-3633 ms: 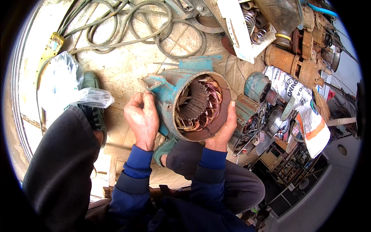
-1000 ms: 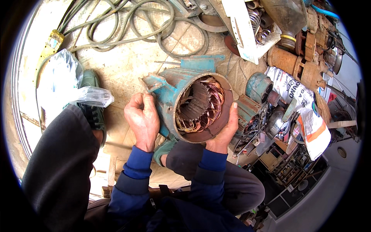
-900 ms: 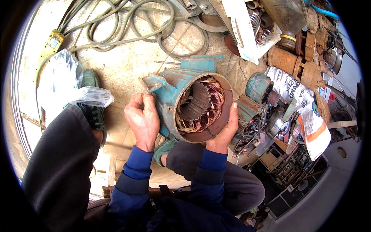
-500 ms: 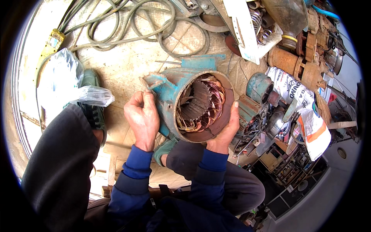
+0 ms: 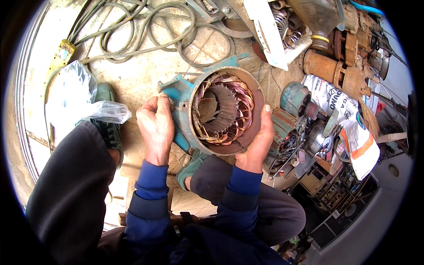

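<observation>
Between my hands is a blue-green electric motor housing [image 5: 180,99], its round open end turned up toward me. Inside it sits a ridged stator core [image 5: 226,108] ringed by copper windings [image 5: 244,101]. My left hand [image 5: 155,128] is closed, fingers curled round a projecting foot on the housing's left side. With the thumb up along the rim, my right hand [image 5: 258,143] grips the lower right edge; its fingers are hidden behind the housing.
Coiled cable [image 5: 150,26] lies on the floor ahead. A clear plastic bag [image 5: 73,95] rests by my left shoe [image 5: 106,128]. To the right are another blue-green motor part [image 5: 295,98], a white printed sack [image 5: 357,145], rusty motors [image 5: 322,68] and a white metal bracket [image 5: 269,39].
The housing has tilted so its open end faces me more squarely, showing more of the windings. Both hands have shifted slightly left with it.
</observation>
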`<action>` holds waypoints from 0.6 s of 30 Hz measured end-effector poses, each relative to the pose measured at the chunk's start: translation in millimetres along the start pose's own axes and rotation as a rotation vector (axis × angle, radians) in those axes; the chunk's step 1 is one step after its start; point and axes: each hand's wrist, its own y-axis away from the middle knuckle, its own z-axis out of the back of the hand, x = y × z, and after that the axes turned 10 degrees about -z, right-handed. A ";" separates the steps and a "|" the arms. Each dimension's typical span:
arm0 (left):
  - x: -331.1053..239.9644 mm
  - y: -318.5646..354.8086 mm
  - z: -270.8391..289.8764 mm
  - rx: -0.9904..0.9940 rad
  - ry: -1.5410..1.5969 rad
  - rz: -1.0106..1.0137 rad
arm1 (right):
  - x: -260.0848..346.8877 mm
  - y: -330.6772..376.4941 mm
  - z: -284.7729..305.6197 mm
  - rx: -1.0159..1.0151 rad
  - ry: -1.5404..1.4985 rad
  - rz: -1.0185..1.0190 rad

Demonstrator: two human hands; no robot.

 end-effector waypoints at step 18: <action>1.9 -3.6 6.8 0.038 0.018 0.025 | 1.0 8.4 -10.3 -0.063 0.081 0.094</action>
